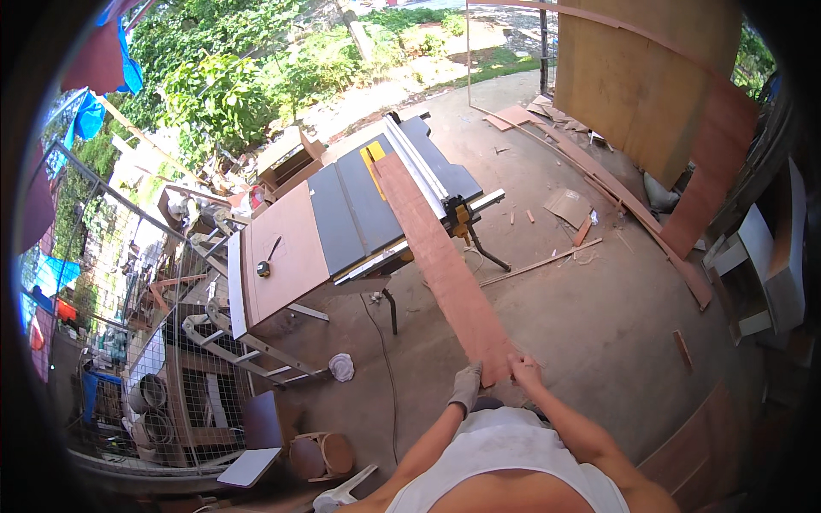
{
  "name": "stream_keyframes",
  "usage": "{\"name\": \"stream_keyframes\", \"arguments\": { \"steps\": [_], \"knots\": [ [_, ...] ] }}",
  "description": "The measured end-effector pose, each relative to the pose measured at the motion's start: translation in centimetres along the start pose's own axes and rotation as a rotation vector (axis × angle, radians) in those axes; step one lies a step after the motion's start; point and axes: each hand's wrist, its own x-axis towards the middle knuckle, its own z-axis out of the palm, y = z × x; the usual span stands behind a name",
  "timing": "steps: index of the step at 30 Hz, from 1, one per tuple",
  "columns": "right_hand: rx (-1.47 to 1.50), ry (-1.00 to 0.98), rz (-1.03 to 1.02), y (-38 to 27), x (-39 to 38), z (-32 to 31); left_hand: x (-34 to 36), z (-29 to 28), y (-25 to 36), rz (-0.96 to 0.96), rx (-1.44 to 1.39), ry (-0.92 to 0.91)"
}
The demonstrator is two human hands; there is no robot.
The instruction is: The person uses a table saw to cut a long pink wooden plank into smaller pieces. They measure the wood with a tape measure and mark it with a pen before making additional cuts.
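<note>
A long reddish plywood strip (449,278) reaches from my waist up onto a table saw (346,201). Its far end lies on the saw top, between the yellow blade insert (370,160) and the pale metal rip fence (415,158). My left hand (465,386), in a grey glove, is closed on the strip's near left corner. At the near right corner my bare right hand (525,372) grips the edge, its thumb side on the wood. The saw blade cannot be made out.
Left of the saw, a plywood side table (282,248) carries a tape measure (263,268) and a dark pencil-like stick. A cable (386,350) runs over the floor. Offcuts and long strips (599,184) lie to the right, below a large leaning panel (637,85). A round wooden stool (321,456) stands lower left.
</note>
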Motion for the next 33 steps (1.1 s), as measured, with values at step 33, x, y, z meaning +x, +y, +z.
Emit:
{"name": "stream_keyframes", "arguments": {
  "steps": [33],
  "knots": [
    [-2.019, -0.301, -1.149, -45.7, 29.9, 16.0, -2.7, 6.9, -3.0, 0.025, -0.337, 1.009]
  ]
}}
